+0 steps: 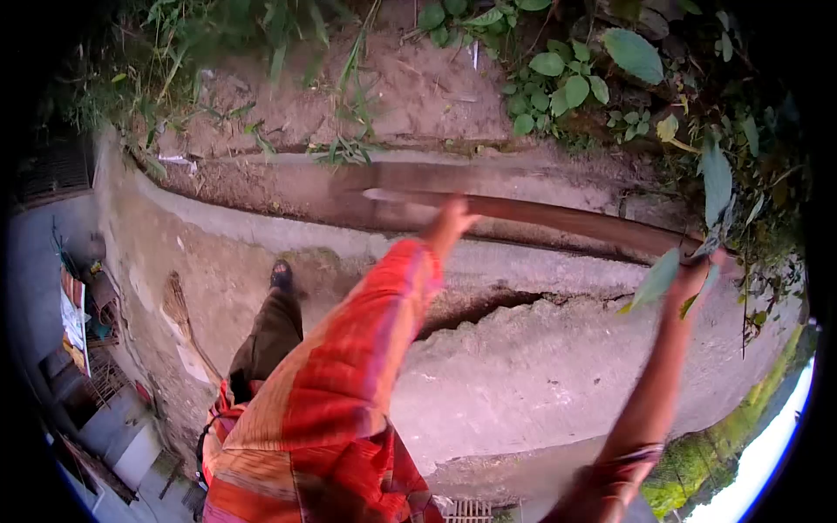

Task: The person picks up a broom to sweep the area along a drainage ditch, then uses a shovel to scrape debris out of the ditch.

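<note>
A long brown wooden handle [575, 222] lies across the view, over the narrow drain channel [261, 187]. My left hand [453, 220], at the end of the red sleeve, is closed round its middle part. Near its right end my right hand [703, 268] grips it, partly hidden by leaves. The tool's left end shows a pale tip and a dark, motion-blurred shape over the channel; its exact form is too blurred to tell.
Green plants [562, 83] and a soil bank [410, 87] border the channel. A broom [177, 305] lies on the concrete path near a sandalled foot [281, 274]. A jagged crack [479, 310] crosses the concrete. Leaves [717, 179] hang at the right.
</note>
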{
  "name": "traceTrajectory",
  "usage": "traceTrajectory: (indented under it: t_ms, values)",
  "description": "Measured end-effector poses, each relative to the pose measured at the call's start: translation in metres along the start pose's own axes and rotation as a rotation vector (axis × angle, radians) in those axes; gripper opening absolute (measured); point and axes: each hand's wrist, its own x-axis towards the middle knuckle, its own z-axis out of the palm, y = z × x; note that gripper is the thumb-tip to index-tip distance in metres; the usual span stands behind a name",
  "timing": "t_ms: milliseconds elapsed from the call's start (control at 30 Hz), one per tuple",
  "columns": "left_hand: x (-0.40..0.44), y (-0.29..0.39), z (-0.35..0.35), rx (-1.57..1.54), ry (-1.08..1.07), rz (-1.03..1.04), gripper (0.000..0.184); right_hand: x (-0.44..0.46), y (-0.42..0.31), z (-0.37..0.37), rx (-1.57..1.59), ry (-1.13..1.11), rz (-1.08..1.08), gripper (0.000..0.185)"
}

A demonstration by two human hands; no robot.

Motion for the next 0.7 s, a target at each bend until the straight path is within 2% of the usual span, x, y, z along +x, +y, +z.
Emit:
traceTrajectory:
  t_ms: [67,100,167,267,300,333,367,400,433,500,533,567,633,667,700]
  values:
    - [0.022,0.050,-0.064,-0.165,-0.011,0.051,0.035,-0.042,-0.026,0.047,-0.003,0.005,-0.091,0.029]
    - [0.030,0.064,-0.088,-0.199,-0.013,0.073,0.035,-0.058,-0.032,0.062,0.058,0.017,-0.058,0.031]
    - [0.024,0.085,-0.107,-0.248,-0.027,0.074,0.034,-0.085,-0.039,0.065,0.545,0.152,0.382,0.036]
    - [-0.005,0.074,-0.096,-0.266,-0.064,0.003,0.032,-0.069,-0.079,0.019,0.803,0.304,0.576,0.020]
    - [-0.019,0.054,-0.079,-0.271,-0.082,-0.051,0.031,-0.051,-0.068,-0.012,0.814,0.439,0.582,0.028]
    - [-0.030,0.036,-0.061,-0.247,0.017,-0.096,0.032,-0.032,-0.071,-0.048,0.770,0.255,0.497,0.026]
    - [-0.054,0.023,-0.032,-0.141,0.102,-0.031,0.034,-0.013,-0.074,-0.085,0.723,0.081,0.397,0.025]
    - [-0.024,-0.016,-0.033,-0.305,-0.114,-0.160,0.034,0.006,-0.101,-0.097,0.644,0.240,0.443,0.023]
    - [-0.066,-0.009,-0.009,-0.240,-0.058,-0.152,0.033,0.016,-0.119,-0.103,0.557,0.403,0.492,0.022]
    - [-0.064,-0.023,0.005,-0.286,-0.011,-0.137,0.033,0.033,-0.077,-0.137,0.640,0.423,0.432,0.028]
    - [-0.057,-0.019,-0.002,-0.308,-0.013,-0.131,0.033,0.031,-0.046,-0.149,0.816,0.293,0.414,0.028]
    - [-0.048,-0.017,-0.011,-0.286,-0.004,-0.109,0.034,0.023,-0.054,-0.128,0.799,0.327,0.395,0.027]
    - [-0.027,-0.010,-0.038,-0.211,0.100,-0.035,0.039,-0.010,-0.087,-0.082,0.915,0.006,0.449,0.020]
    - [-0.010,-0.004,-0.058,-0.156,0.195,0.020,0.041,-0.027,-0.082,-0.059,0.841,0.066,0.420,0.020]
    - [0.038,-0.013,-0.092,-0.092,0.259,0.177,0.045,-0.046,-0.077,-0.035,0.765,0.125,0.393,0.020]
